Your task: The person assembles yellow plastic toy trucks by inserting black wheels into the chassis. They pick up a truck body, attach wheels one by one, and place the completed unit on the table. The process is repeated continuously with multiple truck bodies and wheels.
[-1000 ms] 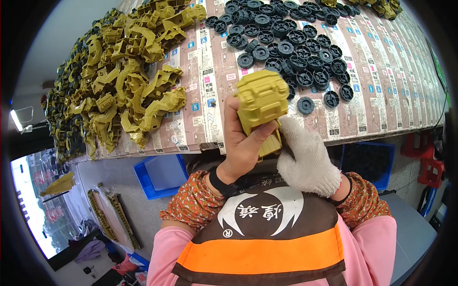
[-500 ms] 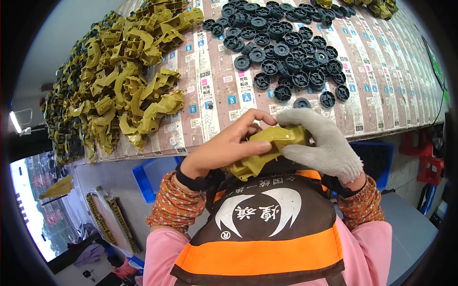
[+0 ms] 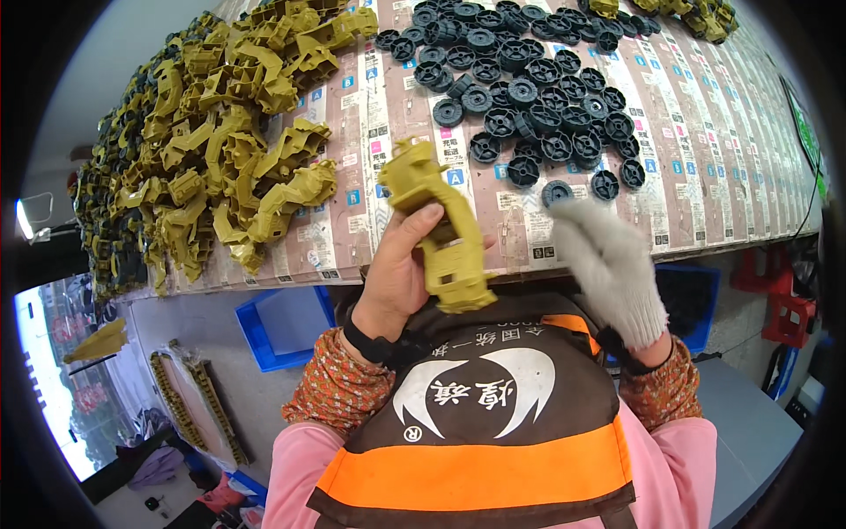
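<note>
An olive-yellow moulded plastic part (image 3: 456, 251), like a toy vehicle body with cut-outs, is in my bare left hand (image 3: 397, 273). The thumb lies over its side; most of the other fingers are behind it. The part stands lengthwise over the table's near edge. My right hand (image 3: 612, 273), in a pale knitted glove, reaches out with stretched fingers, slightly blurred. Its fingertips are at the near side of a black plastic wheel (image 3: 557, 194); whether they touch it I cannot tell. Beyond lies a spread of similar black wheels (image 3: 555, 145).
A big heap of olive-yellow parts (image 3: 211, 141) covers the left of the paper-covered table (image 3: 705, 176). More yellow parts (image 3: 696, 16) sit at the far right. Below the edge are a blue bin (image 3: 284, 326), another blue bin (image 3: 705, 326) and a red stool (image 3: 787, 317).
Both hands were on the yellow part. The right hand has let go and moved right towards the wheels; the left has turned the part upright and shifted it slightly left.
</note>
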`<state>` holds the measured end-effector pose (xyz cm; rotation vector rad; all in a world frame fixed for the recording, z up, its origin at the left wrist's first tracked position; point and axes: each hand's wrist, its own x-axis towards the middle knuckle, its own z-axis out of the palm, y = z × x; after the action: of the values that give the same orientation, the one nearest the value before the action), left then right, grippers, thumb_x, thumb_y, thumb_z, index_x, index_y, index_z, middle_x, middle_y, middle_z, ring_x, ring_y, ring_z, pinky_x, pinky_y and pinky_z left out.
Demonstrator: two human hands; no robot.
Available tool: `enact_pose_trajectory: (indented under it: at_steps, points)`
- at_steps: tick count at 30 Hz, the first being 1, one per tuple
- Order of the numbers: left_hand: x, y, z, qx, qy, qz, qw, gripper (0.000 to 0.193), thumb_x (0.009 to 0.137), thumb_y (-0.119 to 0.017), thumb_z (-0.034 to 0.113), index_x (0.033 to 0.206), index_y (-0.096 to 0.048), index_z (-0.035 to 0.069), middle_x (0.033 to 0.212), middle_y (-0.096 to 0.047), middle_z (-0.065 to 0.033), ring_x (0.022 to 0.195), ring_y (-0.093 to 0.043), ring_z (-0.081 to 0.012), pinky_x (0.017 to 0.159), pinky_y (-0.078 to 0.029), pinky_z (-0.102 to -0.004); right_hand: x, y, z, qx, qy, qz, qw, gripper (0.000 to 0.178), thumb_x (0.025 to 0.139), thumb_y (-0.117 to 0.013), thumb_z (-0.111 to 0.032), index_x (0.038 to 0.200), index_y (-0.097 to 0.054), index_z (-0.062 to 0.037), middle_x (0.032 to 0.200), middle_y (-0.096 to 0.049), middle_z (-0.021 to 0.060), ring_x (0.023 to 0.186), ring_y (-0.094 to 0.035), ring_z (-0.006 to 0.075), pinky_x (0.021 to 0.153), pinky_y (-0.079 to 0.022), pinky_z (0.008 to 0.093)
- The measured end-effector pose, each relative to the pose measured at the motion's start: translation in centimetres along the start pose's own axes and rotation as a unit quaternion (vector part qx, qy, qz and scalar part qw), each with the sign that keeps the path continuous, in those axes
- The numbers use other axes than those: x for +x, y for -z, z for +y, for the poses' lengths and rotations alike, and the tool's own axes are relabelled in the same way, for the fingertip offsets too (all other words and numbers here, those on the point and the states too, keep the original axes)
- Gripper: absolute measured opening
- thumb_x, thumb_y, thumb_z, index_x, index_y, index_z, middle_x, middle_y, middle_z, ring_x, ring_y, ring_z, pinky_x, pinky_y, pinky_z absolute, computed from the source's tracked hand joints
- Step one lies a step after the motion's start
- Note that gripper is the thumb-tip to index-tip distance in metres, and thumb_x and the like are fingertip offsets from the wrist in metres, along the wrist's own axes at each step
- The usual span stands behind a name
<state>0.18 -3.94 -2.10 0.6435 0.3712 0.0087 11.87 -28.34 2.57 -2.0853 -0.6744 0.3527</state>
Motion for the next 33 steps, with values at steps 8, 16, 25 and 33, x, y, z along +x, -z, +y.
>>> enact_pose_trajectory:
  at_steps: [8, 16, 25, 33]
  points:
    - [-0.7, -0.8, 0.6, 0.069, 0.016, 0.036, 0.997, 0.048, 0.106, -0.067, 0.033, 0.146, -0.049, 0.014, 0.117, -0.069, -0.0091, 0.103, -0.074, -0.0246, 0.088, -0.067, -0.0572, 3.3, -1.7, 0.9, -0.276, 0.107, 0.024, 0.955, 0.034, 0.089, -0.075, -0.011, 0.12, -0.064, -0.0046, 0.104, -0.064, 0.017, 0.096, -0.067, 0.0379, 0.078, -0.054, 0.049]
    - [-0.3, -1.7, -0.1, 0.169, 0.018, 0.041, 0.985, 0.067, 0.103, -0.074, 0.035, 0.156, -0.037, 0.017, 0.128, -0.061, -0.0052, 0.111, -0.067, -0.0181, 0.091, -0.064, -0.0412, 2.8, -1.9, 0.2, 0.219, -0.041, -0.045, 0.974, 0.046, 0.099, -0.069, -0.013, 0.142, -0.06, 0.0004, 0.127, -0.067, 0.0147, 0.11, -0.068, 0.024, 0.096, -0.055, 0.0359]
    - [0.1, -2.6, -1.4, 0.267, -0.062, -0.01, 0.962, 0.081, 0.1, -0.079, 0.023, 0.161, -0.025, 0.017, 0.145, -0.052, -0.0077, 0.129, -0.056, -0.0186, 0.108, -0.05, -0.0362, 1.9, -3.8, -1.7, 0.363, -0.107, -0.049, 0.925, 0.043, 0.105, -0.063, -0.008, 0.146, -0.057, 0.0017, 0.132, -0.066, 0.0105, 0.116, -0.067, 0.0163, 0.099, -0.056, 0.0308]
    - [0.2, -2.1, -2.3, 0.415, -0.131, -0.044, 0.899, 0.086, 0.097, -0.081, 0.021, 0.159, -0.022, 0.014, 0.143, -0.055, -0.0124, 0.129, -0.059, -0.0215, 0.108, -0.05, -0.0386, 0.5, -4.4, -1.2, 0.16, -0.023, -0.021, 0.987, 0.048, 0.102, -0.061, -0.004, 0.148, -0.054, 0.0052, 0.125, -0.072, 0.027, 0.118, -0.072, 0.0331, 0.1, -0.056, 0.0398]
